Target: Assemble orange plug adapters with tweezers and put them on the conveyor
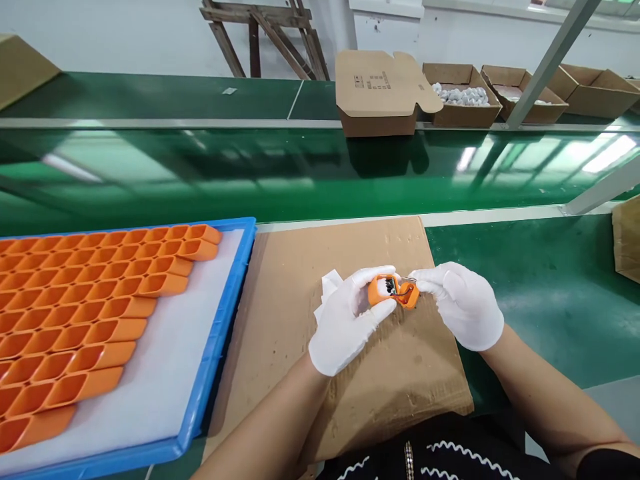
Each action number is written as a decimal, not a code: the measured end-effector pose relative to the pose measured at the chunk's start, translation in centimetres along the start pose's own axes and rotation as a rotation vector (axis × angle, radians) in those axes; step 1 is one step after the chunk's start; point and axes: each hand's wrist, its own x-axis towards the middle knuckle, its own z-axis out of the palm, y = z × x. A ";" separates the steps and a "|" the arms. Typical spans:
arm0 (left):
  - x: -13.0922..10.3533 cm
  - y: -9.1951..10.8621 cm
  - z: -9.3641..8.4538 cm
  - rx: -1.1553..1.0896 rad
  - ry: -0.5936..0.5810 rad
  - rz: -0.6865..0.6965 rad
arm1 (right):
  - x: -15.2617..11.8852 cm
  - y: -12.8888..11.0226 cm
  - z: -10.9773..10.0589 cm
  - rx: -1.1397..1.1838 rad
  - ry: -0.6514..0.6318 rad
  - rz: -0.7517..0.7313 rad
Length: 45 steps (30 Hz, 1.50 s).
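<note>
My left hand (345,320), in a white glove, is closed around an orange plastic housing (374,291) held above the cardboard sheet. Inside the housing's opening I see something white and a black part with dark wires. A smaller orange piece (411,296) hangs at its right side, joined by the wires. My right hand (460,300), also gloved, pinches a thin metal tool (409,279) whose tip reaches the gap between the two orange parts; its exact kind is hidden by the fingers. Some white paper (329,288) shows behind my left hand.
A blue tray (220,333) at left holds rows of hollow orange housings (100,293) on a white liner. Under my hands lies a cardboard sheet (300,253). Cardboard boxes (385,87) stand on the far shelf, one with white pieces (463,95). A metal post (550,63) slants at right.
</note>
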 end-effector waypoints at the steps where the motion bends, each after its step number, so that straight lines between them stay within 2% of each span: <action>1: 0.0 0.0 -0.1 0.029 -0.027 0.001 | 0.0 0.1 -0.1 -0.043 -0.022 -0.022; 3: 0.1 0.0 -0.4 0.074 -0.085 0.000 | 0.1 0.2 -0.4 -0.109 -0.048 -0.073; 7: 0.2 0.1 -0.6 0.099 -0.153 0.015 | 0.5 -0.3 -1.0 -0.311 -0.022 -0.224; 14: 0.1 0.0 -0.8 0.087 -0.156 0.019 | 0.6 -0.9 -1.1 -0.408 -0.084 -0.207; 20: -0.2 0.2 -0.2 -0.041 -0.175 -0.052 | 0.6 -0.9 -1.2 -0.436 -0.046 -0.263; 24: -0.3 0.1 0.2 -0.089 -0.183 -0.073 | 0.4 -0.6 -0.7 -0.241 -0.046 -0.214; 29: -0.2 0.0 -0.1 -0.176 -0.158 -0.072 | 0.4 -0.5 0.1 0.262 0.191 0.036; 31: -0.1 0.2 0.0 -0.273 -0.158 -0.070 | 0.6 -0.5 0.3 0.316 0.269 0.140; 34: 0.1 0.7 0.4 -0.512 -0.146 -0.058 | 0.9 -0.3 0.3 0.292 0.338 0.192; 36: 0.2 1.0 0.7 -0.630 -0.124 -0.047 | 1.0 -0.5 0.2 0.286 0.345 0.181; 39: 0.3 1.0 0.9 -0.665 -0.111 -0.047 | 0.9 -0.9 -0.3 0.275 0.313 0.140; 43: 0.2 0.4 0.5 -0.581 -0.135 -0.061 | 0.3 -1.0 -0.8 0.192 0.256 -0.045; 45: 0.2 0.0 0.3 -0.439 -0.124 -0.059 | 0.0 -0.7 -0.9 0.054 0.154 -0.123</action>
